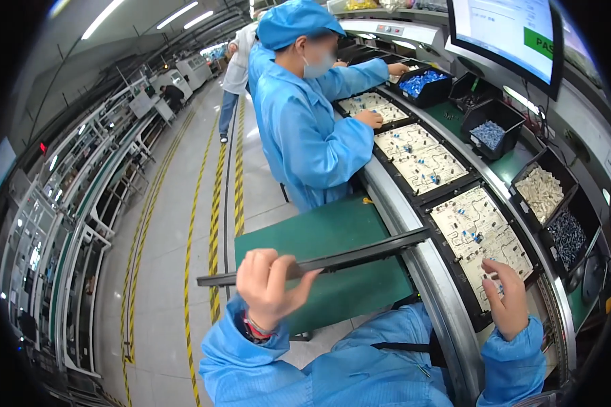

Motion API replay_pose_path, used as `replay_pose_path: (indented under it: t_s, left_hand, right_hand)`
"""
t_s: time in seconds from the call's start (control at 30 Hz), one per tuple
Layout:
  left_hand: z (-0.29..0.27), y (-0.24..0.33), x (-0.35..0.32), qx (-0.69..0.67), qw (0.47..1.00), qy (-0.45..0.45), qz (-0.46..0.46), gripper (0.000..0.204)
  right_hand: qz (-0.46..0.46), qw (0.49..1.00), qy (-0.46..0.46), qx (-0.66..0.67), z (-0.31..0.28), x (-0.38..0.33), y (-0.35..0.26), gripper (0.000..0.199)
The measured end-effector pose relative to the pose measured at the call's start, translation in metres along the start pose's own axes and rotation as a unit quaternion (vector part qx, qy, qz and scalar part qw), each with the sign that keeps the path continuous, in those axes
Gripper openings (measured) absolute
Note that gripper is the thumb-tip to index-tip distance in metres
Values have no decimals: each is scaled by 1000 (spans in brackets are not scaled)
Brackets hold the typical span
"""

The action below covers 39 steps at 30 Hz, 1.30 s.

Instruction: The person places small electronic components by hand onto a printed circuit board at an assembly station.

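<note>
My left hand (268,285) grips a flat black tray (346,256) by its near edge and holds it level, seen edge-on, above a green table top (319,234). My right hand (504,295) rests with bent fingers on a cream circuit board (478,230) that lies in a black carrier on the conveyor; small blue parts stand on the board. Whether the fingers pinch a part I cannot tell. Both my sleeves are light blue.
A person in a blue coat and cap (302,115) works at further boards (414,156) up the line. Black bins with blue parts (421,83), white parts (540,193) and dark parts (567,237) line the right. A monitor (506,34) hangs above. Yellow-striped aisle (214,224) on the left.
</note>
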State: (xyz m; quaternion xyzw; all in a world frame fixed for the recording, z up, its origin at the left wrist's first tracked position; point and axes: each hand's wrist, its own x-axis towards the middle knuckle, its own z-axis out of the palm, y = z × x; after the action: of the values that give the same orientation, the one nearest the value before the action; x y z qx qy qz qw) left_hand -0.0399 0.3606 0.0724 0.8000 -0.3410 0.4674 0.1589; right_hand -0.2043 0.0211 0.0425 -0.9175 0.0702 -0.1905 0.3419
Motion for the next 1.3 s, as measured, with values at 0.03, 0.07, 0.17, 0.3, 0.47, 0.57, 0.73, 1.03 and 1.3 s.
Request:
replay_pose_path:
  t_s: [0.03,0.07,0.17,0.3,0.47,0.57,0.73,1.03,1.3]
  left_hand:
    - [-6,3,15,-14,999,29,18,36]
    - [-10,8,34,-30,997,58,39,37]
    - [-20,38,78,-115,988,62,84,36]
    - [-3,79,108,-327,936,-7,127,36]
    - [34,149,143,-525,808,-134,233,72]
    - [51,177,156,-476,825,-133,275,89]
    - [120,252,89,-657,538,-479,223,69]
    - [170,368,8,-629,203,-750,-3,40]
    - [196,380,-13,-594,256,-762,-42,39]
  right_hand:
    - [1,1000,7,0,0,-3,-2,36]
    - [-29,999,11,29,-1,-7,-4,49]
    - [-42,994,-13,104,-6,-28,0,83]
    - [18,992,93,87,-3,-85,15,70]
    - [79,867,442,213,-26,-174,12,39]
    - [208,769,537,277,-61,-222,-8,31]
    - [400,558,674,271,-91,-301,-5,32]
    - [451,542,606,369,-115,-377,55,16]
    - [474,540,576,391,-115,-366,127,13]
